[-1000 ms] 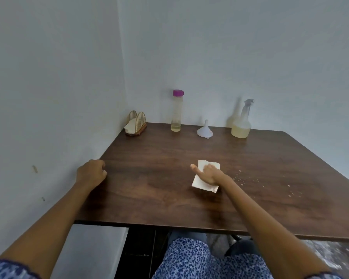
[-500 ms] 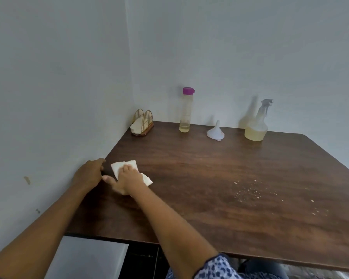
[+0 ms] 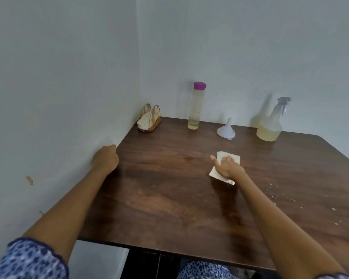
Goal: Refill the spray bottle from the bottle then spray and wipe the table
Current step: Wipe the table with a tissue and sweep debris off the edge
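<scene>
The right hand (image 3: pixel 228 168) presses flat, fingers straight, on a white paper napkin (image 3: pixel 225 170) lying on the wooden table (image 3: pixel 169 198). From that napkin, the scattered crumbs (image 3: pixel 274 190) lie to the right and nearer the person, so the right hand is the nearer one, and the wipe likely heads that way. The left hand (image 3: pixel 105 160) rests curled at the table's left edge, holding nothing. Beyond the napkin stand the funnel (image 3: pixel 226 130), spray bottle (image 3: pixel 270 125) and purple-capped bottle (image 3: pixel 195 109). No writing is legible.
</scene>
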